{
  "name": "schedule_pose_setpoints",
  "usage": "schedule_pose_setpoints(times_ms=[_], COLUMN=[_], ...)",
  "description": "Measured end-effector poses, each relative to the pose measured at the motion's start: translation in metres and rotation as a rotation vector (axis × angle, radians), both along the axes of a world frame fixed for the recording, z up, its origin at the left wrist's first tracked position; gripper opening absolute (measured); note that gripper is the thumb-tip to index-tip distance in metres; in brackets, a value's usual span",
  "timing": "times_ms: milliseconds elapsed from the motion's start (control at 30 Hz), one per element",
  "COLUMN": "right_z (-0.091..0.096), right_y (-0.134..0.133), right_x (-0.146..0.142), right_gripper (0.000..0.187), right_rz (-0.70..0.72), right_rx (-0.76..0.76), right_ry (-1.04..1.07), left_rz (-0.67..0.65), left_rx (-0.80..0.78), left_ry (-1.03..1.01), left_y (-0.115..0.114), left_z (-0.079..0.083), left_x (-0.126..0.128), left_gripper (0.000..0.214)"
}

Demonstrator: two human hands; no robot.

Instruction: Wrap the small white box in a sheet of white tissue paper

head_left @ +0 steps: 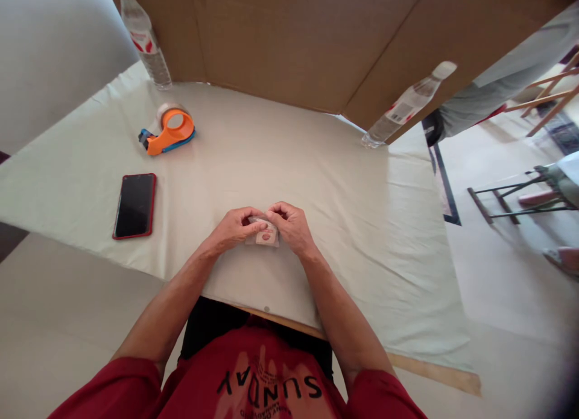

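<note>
From where I stand, I see a person in a red T-shirt (257, 380) with both hands together over the near part of a cloth-covered table (289, 160), pinching one small packet (267, 236) between them. The left hand (236, 228) has its thumb laid across the packet's top, while the right hand (292, 226) grips the far right corner (whether it is sealed, I can't tell from here). Off to the left lies a dark-screened phone (134, 206) in a red case, and farther back an orange and blue tape dispenser (172, 129). At the far side stands a cardboard panel (284, 39), with a left bottle (147, 45) and a right bottle (407, 108) standing near it.
</note>
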State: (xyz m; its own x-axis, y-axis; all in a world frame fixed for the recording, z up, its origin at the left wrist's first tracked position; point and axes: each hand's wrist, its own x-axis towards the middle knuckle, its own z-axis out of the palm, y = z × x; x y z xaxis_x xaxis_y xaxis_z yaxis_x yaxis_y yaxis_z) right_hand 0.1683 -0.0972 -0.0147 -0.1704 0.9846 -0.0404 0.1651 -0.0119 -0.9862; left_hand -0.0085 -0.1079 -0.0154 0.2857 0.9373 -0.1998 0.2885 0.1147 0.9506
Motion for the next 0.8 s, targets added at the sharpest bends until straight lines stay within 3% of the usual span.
schedule_pose_setpoints(times_ms=[467,800], right_z=[0.008,0.016], right_y=[0.002,0.000], right_x=[0.010,0.018], right_gripper=[0.023,0.024], right_rz=[0.165,0.269], right_rx=[-0.096,0.049], right_ry=[-0.084,-0.159], left_rz=[0.001,0.005], left_rx=[0.004,0.017], left_ry=[0.011,0.025], left_y=[0.000,-0.002], left_z=[-0.001,-0.004], left_x=[-0.001,-0.002], left_gripper=[0.041,0.041])
